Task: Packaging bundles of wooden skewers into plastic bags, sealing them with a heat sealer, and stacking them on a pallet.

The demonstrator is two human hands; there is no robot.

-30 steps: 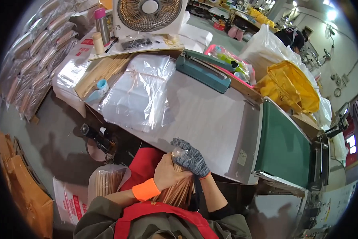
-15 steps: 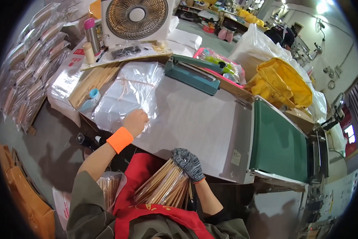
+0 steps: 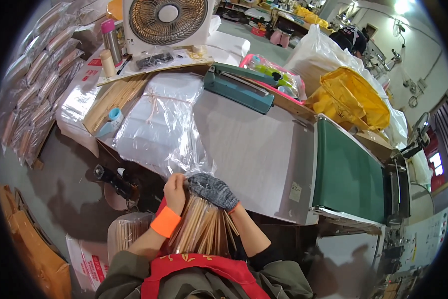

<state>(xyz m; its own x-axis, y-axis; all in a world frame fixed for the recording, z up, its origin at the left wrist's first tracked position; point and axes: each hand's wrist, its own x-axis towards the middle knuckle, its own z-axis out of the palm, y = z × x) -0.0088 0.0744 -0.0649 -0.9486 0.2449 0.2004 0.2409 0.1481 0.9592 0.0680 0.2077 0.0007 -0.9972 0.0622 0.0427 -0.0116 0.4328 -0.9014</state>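
My right hand (image 3: 213, 191), in a grey knitted glove, is closed round the upper end of a bundle of thin wooden sticks (image 3: 201, 226) above my lap. Clear plastic film covers part of the bundle. Beside it, my bare left hand (image 3: 174, 193), with an orange wristband, pinches the near end of a clear plastic bag (image 3: 189, 154). The bag stretches from a stack of flat clear bags (image 3: 156, 124), tied with string, down to the table's front edge. The fingertips of both hands are close together, and the glove partly hides what lies between them.
A green heat sealer (image 3: 239, 89) stands at the table's back. To the right is a green-topped machine (image 3: 351, 172). A fan (image 3: 168, 22) and flask (image 3: 112, 42) stand behind the bags. A tape dispenser (image 3: 113, 119) lies left. Packed sticks (image 3: 127, 234) stand by my left arm.
My left hand has moved from the bag stack down to my right hand, drawing a bag's end along. My right hand has risen slightly leftward, and the sticks now hang more upright.
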